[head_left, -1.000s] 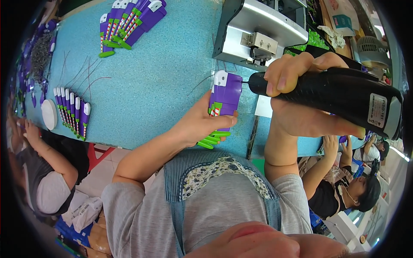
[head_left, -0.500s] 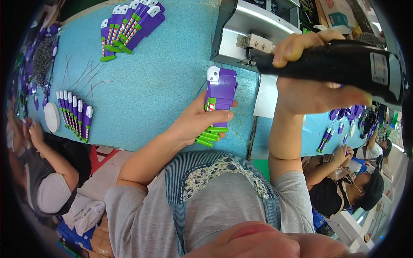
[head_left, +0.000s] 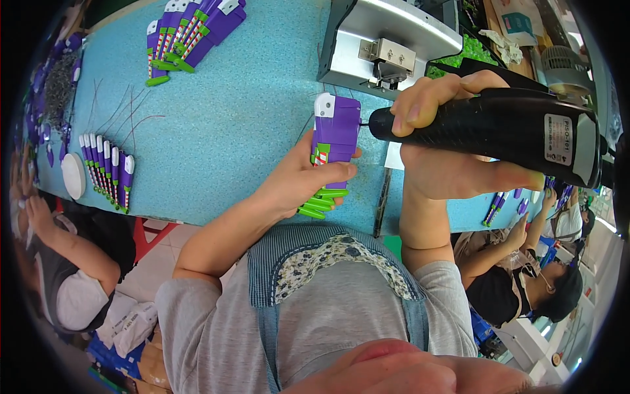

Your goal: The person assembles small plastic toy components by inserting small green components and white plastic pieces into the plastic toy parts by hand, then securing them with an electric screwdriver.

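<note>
Several purple parts (head_left: 340, 138) gripped in left hand (head_left: 298, 182), power screwdriver (head_left: 489, 128) clasped in right hand (head_left: 438, 174) just beside; I judge screw-driving in hand, calling for steady alignment.

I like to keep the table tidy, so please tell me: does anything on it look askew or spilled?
I see no spill. The far purple pieces look somewhat askew: they overlap in an uneven fan, unlike the neater row at lower left.

This is an assembly workshop: a power screwdriver (head_left: 492, 131) in the right hand (head_left: 436, 172), a metal machine (head_left: 394, 26) beyond it, matching purple parts (head_left: 128, 169) left of the left hand (head_left: 304, 177).
</note>
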{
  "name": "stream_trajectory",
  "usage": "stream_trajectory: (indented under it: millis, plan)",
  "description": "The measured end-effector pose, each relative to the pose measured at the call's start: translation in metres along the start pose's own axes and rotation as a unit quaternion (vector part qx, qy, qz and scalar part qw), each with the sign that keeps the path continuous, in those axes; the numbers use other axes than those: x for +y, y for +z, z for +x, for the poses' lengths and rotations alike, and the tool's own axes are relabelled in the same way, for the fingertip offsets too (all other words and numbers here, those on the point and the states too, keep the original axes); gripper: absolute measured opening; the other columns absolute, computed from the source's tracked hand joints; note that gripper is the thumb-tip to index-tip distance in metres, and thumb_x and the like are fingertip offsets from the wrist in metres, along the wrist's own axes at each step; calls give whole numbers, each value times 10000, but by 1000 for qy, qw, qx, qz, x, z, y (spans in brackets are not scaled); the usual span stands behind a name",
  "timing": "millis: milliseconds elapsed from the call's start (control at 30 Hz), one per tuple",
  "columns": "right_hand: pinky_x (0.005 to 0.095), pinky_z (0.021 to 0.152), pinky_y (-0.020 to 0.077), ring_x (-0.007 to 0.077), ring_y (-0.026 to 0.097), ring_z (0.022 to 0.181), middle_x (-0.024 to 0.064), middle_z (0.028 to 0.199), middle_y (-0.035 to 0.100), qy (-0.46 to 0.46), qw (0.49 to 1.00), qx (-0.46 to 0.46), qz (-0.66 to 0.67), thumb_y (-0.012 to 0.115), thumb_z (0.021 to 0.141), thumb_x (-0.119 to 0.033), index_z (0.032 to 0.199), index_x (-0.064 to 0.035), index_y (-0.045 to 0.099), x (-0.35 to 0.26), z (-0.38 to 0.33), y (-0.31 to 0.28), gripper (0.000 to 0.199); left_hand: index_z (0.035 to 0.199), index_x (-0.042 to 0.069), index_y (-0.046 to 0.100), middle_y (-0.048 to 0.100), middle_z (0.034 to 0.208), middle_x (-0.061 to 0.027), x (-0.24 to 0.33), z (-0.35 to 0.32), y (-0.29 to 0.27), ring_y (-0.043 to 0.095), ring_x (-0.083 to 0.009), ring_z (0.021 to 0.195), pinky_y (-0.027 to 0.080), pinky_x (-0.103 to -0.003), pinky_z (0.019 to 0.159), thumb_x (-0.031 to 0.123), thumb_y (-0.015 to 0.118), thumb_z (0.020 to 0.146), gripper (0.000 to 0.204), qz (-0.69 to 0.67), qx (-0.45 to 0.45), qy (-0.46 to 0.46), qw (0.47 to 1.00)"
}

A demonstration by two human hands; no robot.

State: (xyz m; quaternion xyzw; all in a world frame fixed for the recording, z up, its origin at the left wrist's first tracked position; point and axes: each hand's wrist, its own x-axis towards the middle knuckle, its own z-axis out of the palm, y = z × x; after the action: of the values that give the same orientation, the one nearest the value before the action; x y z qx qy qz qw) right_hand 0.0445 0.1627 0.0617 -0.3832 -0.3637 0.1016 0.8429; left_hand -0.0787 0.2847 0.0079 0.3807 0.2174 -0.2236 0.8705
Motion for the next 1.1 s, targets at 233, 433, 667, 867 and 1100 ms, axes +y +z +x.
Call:
stream_trajectory:
  millis: [233, 433, 667, 867, 1100]
  plan:
    - [325, 552, 455, 219, 551, 599, 164, 779, 589, 2, 1000, -28, 2, 370, 660, -898, 1207, -34, 459, 4, 10, -2, 1027, 1209, 43, 405, 596, 1080, -84, 4, 3, 0, 599, -152, 622, 514, -294, 503, 150, 684, 820, 490, -14, -17, -17, 1000]
    - [342, 559, 441, 234, 550, 594, 160, 777, 593, -46, 995, -76, -56, 300, 681, -905, 1160, -34, 496, -9, 57, -28, 1013, 1240, 31, 411, 595, 1115, -92, 6, 4, -4, 614, -161, 632, 517, -296, 504, 196, 668, 843, 501, 7, -50, -28, 998]
    - [336, 543, 447, 235, 551, 615, 163, 786, 594, -9, 999, -30, 23, 373, 695, -877, 1150, -26, 495, -6, 22, -10, 972, 1211, 20, 461, 600, 1120, -85, 7, 1, -2, 607, -158, 614, 513, -297, 471, 175, 675, 831, 462, -11, -45, -18, 999]
    - [329, 547, 456, 219, 545, 585, 169, 745, 574, 51, 998, 33, 1, 360, 679, -891, 1185, -31, 483, -7, -2, 3, 1005, 1216, 22, 439, 595, 1132, -82, 6, 1, 1, 604, -154, 636, 521, -296, 485, 143, 670, 833, 464, -17, -31, -23, 999]
    - [309, 521, 453, 212, 529, 533, 161, 714, 569, 44, 996, 72, -19, 344, 660, -905, 1187, -25, 474, 1, -5, 5, 1034, 1216, 18, 423, 583, 1151, -89, 4, 3, 2, 600, -147, 651, 522, -290, 499, 142, 658, 845, 457, -13, -24, -6, 1000]
